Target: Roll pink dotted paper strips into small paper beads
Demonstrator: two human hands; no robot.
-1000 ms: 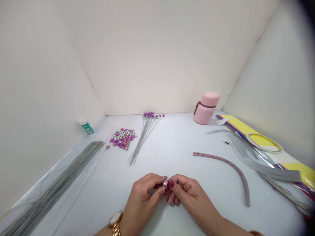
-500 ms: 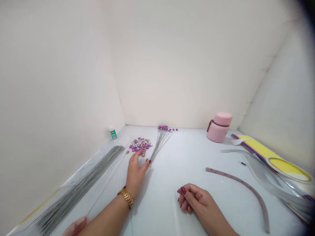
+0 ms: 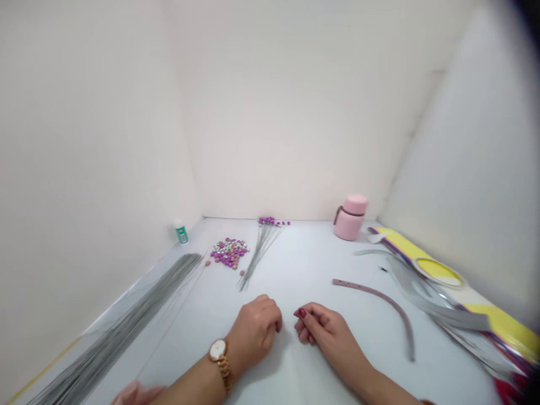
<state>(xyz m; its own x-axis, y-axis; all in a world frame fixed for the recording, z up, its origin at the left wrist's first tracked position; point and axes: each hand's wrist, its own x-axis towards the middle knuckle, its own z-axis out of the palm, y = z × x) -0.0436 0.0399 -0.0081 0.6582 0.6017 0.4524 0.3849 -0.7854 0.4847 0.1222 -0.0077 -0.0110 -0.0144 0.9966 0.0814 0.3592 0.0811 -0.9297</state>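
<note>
My left hand (image 3: 258, 326), with a gold watch at its wrist, is closed, knuckles up, over the white table; what its fingers hold, if anything, is hidden. Close by on its right, my right hand (image 3: 323, 332) has thumb and forefinger pressed together; anything between them is too small to make out. Beyond my left hand lies a pile of purple, pink and silver beads (image 3: 230, 252), with a loose pink bead (image 3: 242, 273) nearby. Thin wires tipped with purple beads (image 3: 262, 244) lie fanned out. A thick bundle of grey wires (image 3: 126, 326) stretches along the left side.
A pink flask (image 3: 350, 217) stands at the back right, a small green and white bottle (image 3: 181, 232) at the back left. A curved brown strip (image 3: 383, 296) lies right of my hands, before yellow packaging (image 3: 405, 246) and clear strips. Part of another hand (image 3: 137, 392) shows bottom left.
My left hand has drawn back from the beads toward my right hand and turned knuckles up. The view has shifted, so the flask and packaging appear further left.
</note>
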